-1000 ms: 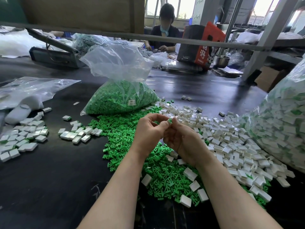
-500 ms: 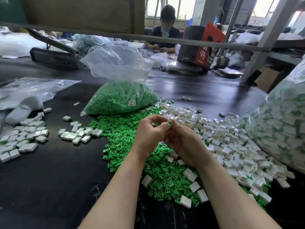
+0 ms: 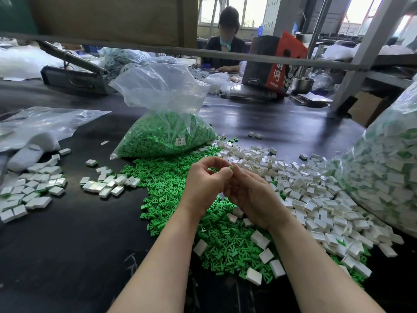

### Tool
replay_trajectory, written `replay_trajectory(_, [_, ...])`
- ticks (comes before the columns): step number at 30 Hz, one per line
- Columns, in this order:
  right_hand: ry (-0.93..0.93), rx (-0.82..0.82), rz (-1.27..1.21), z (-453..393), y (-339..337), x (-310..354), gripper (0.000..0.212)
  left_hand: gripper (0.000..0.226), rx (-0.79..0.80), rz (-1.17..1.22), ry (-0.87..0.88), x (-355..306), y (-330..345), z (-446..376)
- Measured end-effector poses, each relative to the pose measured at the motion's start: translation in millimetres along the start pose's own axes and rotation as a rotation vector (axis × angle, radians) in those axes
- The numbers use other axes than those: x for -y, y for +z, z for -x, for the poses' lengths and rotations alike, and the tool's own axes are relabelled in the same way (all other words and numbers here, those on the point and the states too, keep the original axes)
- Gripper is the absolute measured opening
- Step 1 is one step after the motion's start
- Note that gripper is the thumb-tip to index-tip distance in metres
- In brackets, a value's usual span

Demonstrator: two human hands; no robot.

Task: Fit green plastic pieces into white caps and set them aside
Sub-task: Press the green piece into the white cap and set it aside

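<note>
Both hands meet over the counter (image 3: 67, 245): left hand (image 3: 204, 188) and right hand (image 3: 252, 195) fingers pinch a green piece (image 3: 230, 168); the bag (image 3: 167, 132) label (image 3: 181, 141) is unreadable.

A small green piece (image 3: 230, 168) shows between the fingertips of both hands, above a loose heap of green pieces (image 3: 180, 184) spread over the dark tabletop (image 3: 67, 245). More green pieces fill a clear bag (image 3: 162, 132) behind the heap. Loose white caps (image 3: 316, 188) lie piled to the right, some scattered onto the green. Two clusters of finished caps (image 3: 106, 182) lie flat at the left.
</note>
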State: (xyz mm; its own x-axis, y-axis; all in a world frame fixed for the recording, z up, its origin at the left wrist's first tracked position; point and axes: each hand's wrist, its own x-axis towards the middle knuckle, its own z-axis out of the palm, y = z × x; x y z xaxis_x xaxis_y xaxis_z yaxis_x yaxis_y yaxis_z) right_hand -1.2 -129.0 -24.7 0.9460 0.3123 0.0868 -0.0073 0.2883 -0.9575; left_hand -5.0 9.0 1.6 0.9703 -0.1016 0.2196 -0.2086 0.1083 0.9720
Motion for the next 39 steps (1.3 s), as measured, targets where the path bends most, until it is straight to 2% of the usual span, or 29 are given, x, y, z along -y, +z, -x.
replay_trajectory(5, [0.054,0.047,0.042,-1,0,-1,0.049,0.003,-0.006,0.055,-0.004,2,2,0])
replay_trajectory(11, [0.084,0.075,0.098,-2,0,-3,0.076,0.009,0.031,0.075,-0.046,7,4,-2])
replay_trajectory(15, [0.061,0.044,0.065,-1,3,-5,0.075,0.013,0.044,0.075,-0.055,9,6,-4])
replay_trajectory(18, [0.058,0.021,0.002,-1,3,-5,0.071,0.005,0.052,0.080,-0.048,9,8,-2])
replay_trajectory(21, [0.067,0.005,-0.021,0,2,-5,0.069,0.015,0.056,0.075,-0.039,11,8,-1])
replay_trajectory(27, [0.085,0.014,-0.072,2,4,-3,0.077,0.015,0.043,0.050,-0.032,11,8,-2])
replay_trajectory(31, [0.081,0.060,-0.095,3,3,-2,0.059,0.016,0.036,0.039,-0.031,12,8,-2])
replay_trajectory(37, [0.074,0.087,-0.123,4,3,-1,0.055,0.003,0.044,0.044,-0.012,11,8,-2])
replay_trajectory(39, [0.069,0.089,-0.137,4,3,-1,0.053,0.007,0.046,0.033,0.002,12,8,-2])
